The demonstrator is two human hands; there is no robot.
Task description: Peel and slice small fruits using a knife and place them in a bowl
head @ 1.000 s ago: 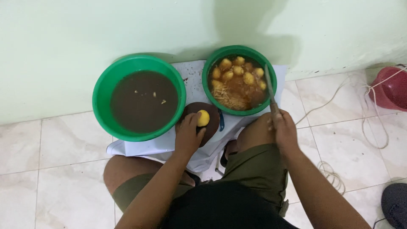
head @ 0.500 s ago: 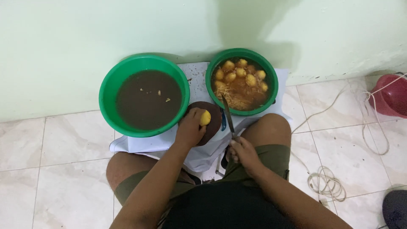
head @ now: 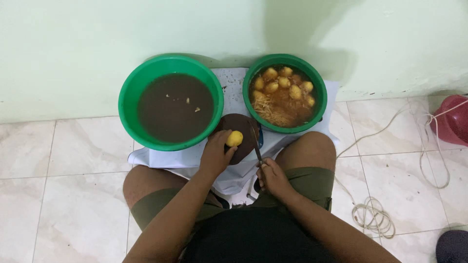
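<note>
My left hand (head: 216, 155) holds a peeled yellow potato (head: 234, 139) down on a small round dark cutting board (head: 242, 125). My right hand (head: 272, 176) grips a knife (head: 255, 141) by its handle, the blade pointing away over the right side of the board, just right of the potato. Beyond the board stand two green basins: the left green basin (head: 127, 95) holds murky brown water, the right green basin (head: 316, 83) holds several peeled potatoes and thin strips in orange-brown water.
The basins and board rest on a white cloth (head: 161, 157) spread on the tiled floor against a pale green wall. A white cord (head: 373, 214) lies coiled at the right, near a red container (head: 452, 122). My bent knees flank the board.
My right hand has brought the knife down from the rim of the right basin to the cutting board beside the potato. My left hand stays on the potato.
</note>
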